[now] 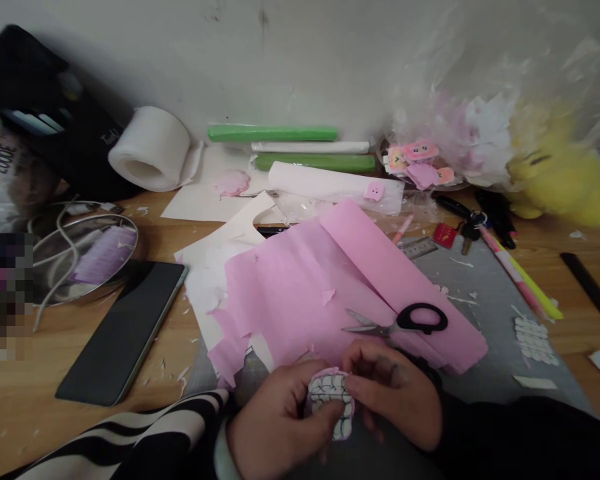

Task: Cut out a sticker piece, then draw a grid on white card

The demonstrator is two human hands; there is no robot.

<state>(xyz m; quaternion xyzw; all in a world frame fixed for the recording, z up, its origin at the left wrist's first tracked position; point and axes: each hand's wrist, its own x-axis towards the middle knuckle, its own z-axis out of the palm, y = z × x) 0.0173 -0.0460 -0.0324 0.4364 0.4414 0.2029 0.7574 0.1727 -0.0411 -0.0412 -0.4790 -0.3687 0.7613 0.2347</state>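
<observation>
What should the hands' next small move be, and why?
Perhaps press along the pink edge with the right hand, since pink shows past the patterned piece's top, that hand touches its upper right, and the left hand holds it.

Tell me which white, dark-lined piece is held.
The pink-edged piece, held by the left hand with the right hand at its edge; the loose piece on the right lies untouched.
</observation>
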